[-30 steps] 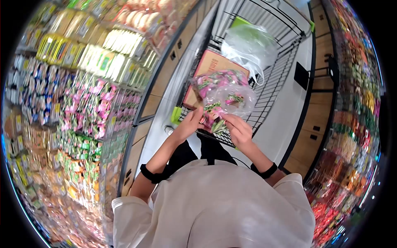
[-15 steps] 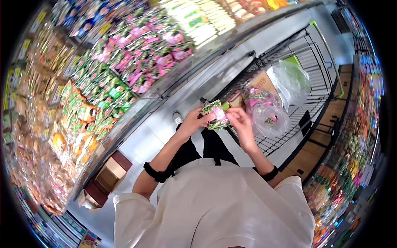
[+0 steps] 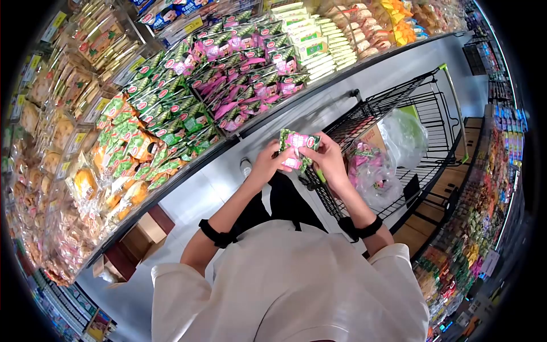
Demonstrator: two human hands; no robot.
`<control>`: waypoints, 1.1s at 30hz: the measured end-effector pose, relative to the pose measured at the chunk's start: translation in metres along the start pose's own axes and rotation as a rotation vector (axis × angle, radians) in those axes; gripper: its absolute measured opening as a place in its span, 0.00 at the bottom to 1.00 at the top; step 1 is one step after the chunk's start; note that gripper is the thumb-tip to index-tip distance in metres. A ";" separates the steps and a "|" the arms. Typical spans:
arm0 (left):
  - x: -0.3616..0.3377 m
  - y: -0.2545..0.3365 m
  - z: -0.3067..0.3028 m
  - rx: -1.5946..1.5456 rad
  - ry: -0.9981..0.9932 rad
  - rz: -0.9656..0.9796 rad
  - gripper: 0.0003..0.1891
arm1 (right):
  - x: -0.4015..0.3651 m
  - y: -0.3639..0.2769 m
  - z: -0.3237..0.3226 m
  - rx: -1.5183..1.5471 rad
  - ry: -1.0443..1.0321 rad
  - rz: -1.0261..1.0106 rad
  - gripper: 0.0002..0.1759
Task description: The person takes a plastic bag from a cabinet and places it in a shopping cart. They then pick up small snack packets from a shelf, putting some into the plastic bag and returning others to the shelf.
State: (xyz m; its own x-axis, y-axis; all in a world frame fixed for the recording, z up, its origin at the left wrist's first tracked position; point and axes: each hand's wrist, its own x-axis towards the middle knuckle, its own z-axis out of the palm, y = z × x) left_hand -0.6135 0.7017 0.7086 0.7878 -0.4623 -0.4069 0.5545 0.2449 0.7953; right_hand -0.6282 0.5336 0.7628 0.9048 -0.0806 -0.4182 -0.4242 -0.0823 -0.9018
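Note:
A small green and pink snack packet (image 3: 297, 144) is held up in front of my body, between both hands. My left hand (image 3: 269, 162) pinches its left edge, thumb across the front. Thumb and fingers of my right hand (image 3: 329, 156) grip the packet's right side. Just right of my hands stands a black wire shopping cart (image 3: 424, 91) with a green handle bar. Inside it lie a clear plastic bag of pink packets (image 3: 364, 165), another clear bag (image 3: 404, 137) and a brown carton (image 3: 373, 138).
Beyond my hands, a long display shelf (image 3: 268, 122) holds pink packets (image 3: 245, 80), green packets (image 3: 176, 114) and wrapped breads (image 3: 85, 182). An open cardboard box (image 3: 137, 242) sits on the floor at lower left. More stocked shelves (image 3: 456, 259) line the right.
The view has shifted, so the shelf and its goods appear farther right. The packet is turned in my fingers, and my right hand has moved up and closer against its right side.

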 end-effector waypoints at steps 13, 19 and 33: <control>0.011 0.053 -0.033 0.851 0.594 0.332 0.19 | 0.126 -0.051 0.034 -1.091 -0.013 -1.046 0.16; 0.045 0.053 -0.038 1.188 0.663 0.352 0.11 | 0.148 -0.041 0.042 -0.936 -0.193 -1.151 0.20; 0.052 0.058 -0.036 1.227 0.752 0.492 0.04 | 0.155 0.023 0.034 -0.724 -0.041 -1.166 0.31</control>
State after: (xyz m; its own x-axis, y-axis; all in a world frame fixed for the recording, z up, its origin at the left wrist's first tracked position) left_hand -0.5309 0.7227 0.7180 0.9816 0.0727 0.1763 -0.0562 -0.7730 0.6319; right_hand -0.4966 0.5531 0.6736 0.7423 0.4204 0.5218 0.6625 -0.5771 -0.4775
